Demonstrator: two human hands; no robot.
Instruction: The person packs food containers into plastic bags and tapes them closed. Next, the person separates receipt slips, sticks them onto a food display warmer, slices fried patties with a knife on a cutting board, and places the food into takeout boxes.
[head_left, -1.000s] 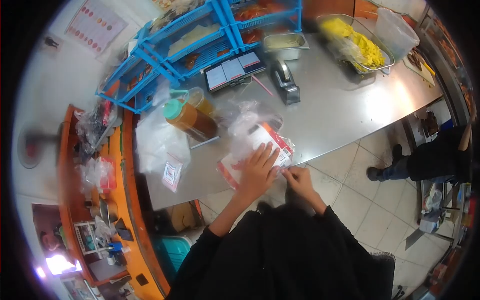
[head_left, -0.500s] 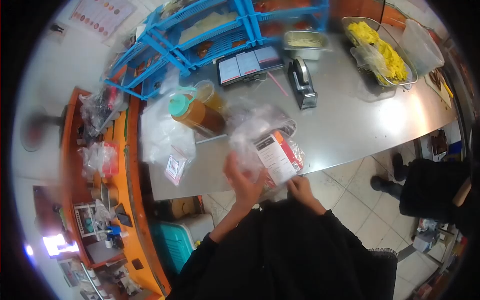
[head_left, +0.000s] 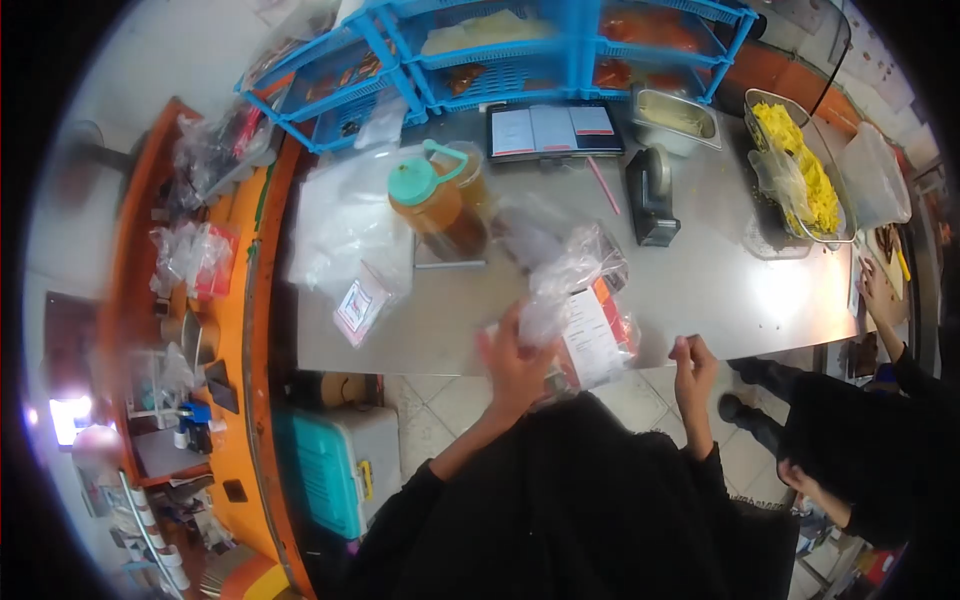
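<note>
My left hand (head_left: 518, 362) is closed on the gathered side of a clear plastic bag (head_left: 566, 292) at the table's front edge. A white printed receipt (head_left: 592, 340) lies against the bag, with red-and-orange packaging (head_left: 618, 318) beside it. What else the bag contains is blurred. Apart from the bag, to its right, my right hand (head_left: 694, 368) is raised at the table edge with its fingers curled and thumb pressed in. Whatever may be between those fingers is hidden. Behind the bag stands a brown bottle with a mint-green lid (head_left: 440, 205).
A black tape dispenser (head_left: 652, 200), a tablet (head_left: 550, 130) and a metal tub (head_left: 675, 122) stand toward the back. A basket of yellow food (head_left: 805, 180) is at right. Blue racks (head_left: 490, 48) line the back. At right, another person's hand (head_left: 878, 290) reaches a board.
My right hand has left the receipt's lower corner and moved right, away from the bag. My left hand still grips the bag. The view has shifted, and the other person's arm now reaches the board.
</note>
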